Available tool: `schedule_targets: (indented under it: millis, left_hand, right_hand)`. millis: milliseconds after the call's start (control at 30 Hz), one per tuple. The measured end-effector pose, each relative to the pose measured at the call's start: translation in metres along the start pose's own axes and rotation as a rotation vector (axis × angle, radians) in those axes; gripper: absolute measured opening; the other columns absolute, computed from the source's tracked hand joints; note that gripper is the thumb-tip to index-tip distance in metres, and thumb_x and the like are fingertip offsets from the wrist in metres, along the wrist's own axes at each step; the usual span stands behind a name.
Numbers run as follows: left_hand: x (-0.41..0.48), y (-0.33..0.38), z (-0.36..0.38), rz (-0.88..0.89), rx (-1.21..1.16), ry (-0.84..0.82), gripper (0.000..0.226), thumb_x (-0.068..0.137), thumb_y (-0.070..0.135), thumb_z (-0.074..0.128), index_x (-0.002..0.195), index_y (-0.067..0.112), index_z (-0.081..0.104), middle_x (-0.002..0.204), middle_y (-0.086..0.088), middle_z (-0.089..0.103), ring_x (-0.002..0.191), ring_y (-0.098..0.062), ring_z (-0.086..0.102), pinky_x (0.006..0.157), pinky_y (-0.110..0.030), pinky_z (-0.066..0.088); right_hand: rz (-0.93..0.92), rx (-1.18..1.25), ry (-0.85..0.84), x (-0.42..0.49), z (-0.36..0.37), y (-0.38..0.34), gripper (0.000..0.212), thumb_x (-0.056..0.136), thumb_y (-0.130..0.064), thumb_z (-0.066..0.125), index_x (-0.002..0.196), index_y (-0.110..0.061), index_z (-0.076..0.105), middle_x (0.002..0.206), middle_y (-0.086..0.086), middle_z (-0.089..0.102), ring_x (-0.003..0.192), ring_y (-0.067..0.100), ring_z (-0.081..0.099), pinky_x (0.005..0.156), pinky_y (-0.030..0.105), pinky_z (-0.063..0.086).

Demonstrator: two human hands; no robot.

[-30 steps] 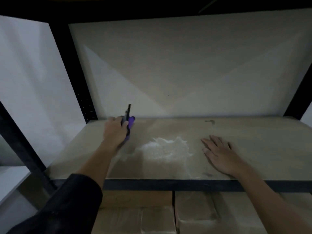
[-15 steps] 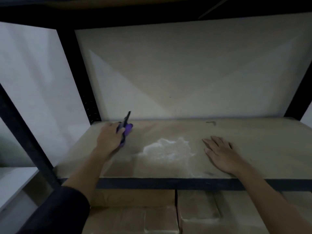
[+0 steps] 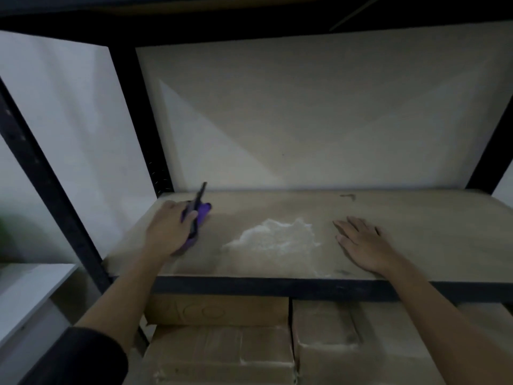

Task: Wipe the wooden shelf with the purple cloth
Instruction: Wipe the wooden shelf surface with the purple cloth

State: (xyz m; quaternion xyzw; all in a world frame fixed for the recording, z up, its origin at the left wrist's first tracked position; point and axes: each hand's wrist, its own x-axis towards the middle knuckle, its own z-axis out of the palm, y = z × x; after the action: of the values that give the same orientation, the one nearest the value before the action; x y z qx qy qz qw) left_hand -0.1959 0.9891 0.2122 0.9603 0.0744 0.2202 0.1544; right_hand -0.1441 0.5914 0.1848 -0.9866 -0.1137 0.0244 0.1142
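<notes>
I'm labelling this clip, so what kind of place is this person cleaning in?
Probably a storeroom or stockroom, though the light is dim. A black metal rack carries a bare wooden shelf, and taped cardboard boxes are stacked on the level below it.

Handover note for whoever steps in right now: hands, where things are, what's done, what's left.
Left hand: grips the purple cloth, pressed on the wooden shelf near its left rear corner. A thin dark piece sticks up out of the grip; can't tell what it is.
Right hand: flat on the shelf, fingers straight, holding nothing.
White powdery patch: mid-shelf, between the hands.
Done: cloth is on the shelf's left end.
Left: wipe up the patch, then the right half.
</notes>
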Motion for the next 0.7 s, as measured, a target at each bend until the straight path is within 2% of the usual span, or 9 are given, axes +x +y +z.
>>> schedule_targets:
  millis: [100, 233, 333, 400, 433, 500, 567, 633, 700]
  left_hand:
    - [-0.009, -0.014, -0.001, -0.233, 0.166, -0.134, 0.039, 0.094, 0.045, 0.035, 0.114, 0.016, 0.052, 0.11, -0.016, 0.052, 0.09, -0.033, 0.054, 0.076, -0.04, 0.047]
    - [-0.035, 0.029, 0.009, -0.111, 0.101, -0.194, 0.037, 0.096, 0.043, 0.037, 0.117, 0.015, 0.05, 0.117, -0.012, 0.046, 0.096, -0.032, 0.053, 0.08, -0.038, 0.045]
    - [-0.049, 0.054, 0.009, 0.0, -0.142, -0.317, 0.023, 0.095, 0.038, 0.044, 0.098, 0.02, 0.058, 0.106, -0.001, 0.051, 0.089, -0.024, 0.054, 0.075, -0.031, 0.04]
    - [-0.05, 0.052, 0.0, 0.008, -0.306, -0.245, 0.022, 0.094, 0.032, 0.048, 0.075, 0.022, 0.055, 0.082, -0.003, 0.059, 0.074, -0.026, 0.056, 0.067, -0.033, 0.04]
    - [-0.048, 0.047, -0.004, -0.033, -0.31, -0.15, 0.022, 0.094, 0.03, 0.048, 0.075, 0.022, 0.056, 0.077, -0.005, 0.06, 0.07, -0.027, 0.057, 0.064, -0.034, 0.04]
    - [-0.043, 0.032, -0.011, -0.184, -0.181, 0.028, 0.025, 0.095, 0.036, 0.044, 0.1, 0.017, 0.06, 0.09, -0.014, 0.062, 0.077, -0.03, 0.058, 0.066, -0.035, 0.044]
    - [-0.042, 0.025, -0.011, -0.35, 0.046, -0.026, 0.043, 0.094, 0.047, 0.038, 0.123, 0.019, 0.051, 0.11, -0.019, 0.055, 0.09, -0.035, 0.056, 0.076, -0.039, 0.047]
    - [-0.046, 0.033, -0.001, -0.396, 0.227, -0.129, 0.05, 0.093, 0.053, 0.035, 0.127, 0.018, 0.048, 0.123, -0.019, 0.047, 0.101, -0.038, 0.051, 0.084, -0.042, 0.046]
    - [-0.053, 0.049, 0.01, -0.345, 0.331, -0.118, 0.049, 0.094, 0.05, 0.035, 0.127, 0.017, 0.05, 0.129, -0.017, 0.044, 0.105, -0.036, 0.049, 0.087, -0.041, 0.045]
  right_hand:
    - [-0.004, -0.01, -0.004, 0.0, -0.001, -0.001, 0.047, 0.099, -0.041, 0.022, 0.145, -0.032, 0.02, 0.159, 0.001, 0.009, 0.145, 0.025, 0.008, 0.117, 0.047, 0.007]
    - [-0.007, -0.014, 0.008, 0.0, -0.001, 0.0, 0.047, 0.098, -0.04, 0.022, 0.144, -0.031, 0.02, 0.158, 0.002, 0.01, 0.145, 0.026, 0.009, 0.117, 0.048, 0.008]
    - [-0.028, 0.003, -0.014, -0.002, -0.003, 0.0, 0.047, 0.098, -0.04, 0.022, 0.145, -0.03, 0.021, 0.158, 0.003, 0.01, 0.145, 0.026, 0.009, 0.117, 0.048, 0.007]
    - [-0.071, 0.075, -0.03, -0.005, -0.007, 0.005, 0.047, 0.099, -0.041, 0.024, 0.144, -0.029, 0.025, 0.157, 0.003, 0.015, 0.144, 0.023, 0.013, 0.118, 0.046, 0.009]
    - [-0.093, 0.114, -0.031, -0.007, -0.01, 0.01, 0.046, 0.099, -0.041, 0.025, 0.143, -0.027, 0.029, 0.156, 0.002, 0.019, 0.144, 0.022, 0.016, 0.118, 0.045, 0.011]
    - [-0.116, 0.132, -0.018, -0.013, -0.016, 0.023, 0.044, 0.099, -0.038, 0.027, 0.14, -0.024, 0.034, 0.154, 0.002, 0.027, 0.142, 0.02, 0.023, 0.117, 0.044, 0.016]
    - [-0.11, 0.105, -0.01, -0.021, -0.017, 0.034, 0.044, 0.099, -0.038, 0.028, 0.141, -0.024, 0.034, 0.154, 0.001, 0.026, 0.142, 0.019, 0.022, 0.118, 0.044, 0.015]
    - [-0.118, 0.065, -0.004, -0.028, -0.013, 0.039, 0.045, 0.099, -0.037, 0.027, 0.143, -0.025, 0.03, 0.156, 0.0, 0.021, 0.143, 0.019, 0.018, 0.118, 0.042, 0.013]
    - [-0.135, 0.034, 0.024, -0.029, -0.009, 0.038, 0.045, 0.099, -0.036, 0.026, 0.143, -0.025, 0.028, 0.156, 0.0, 0.019, 0.144, 0.019, 0.016, 0.117, 0.042, 0.012]
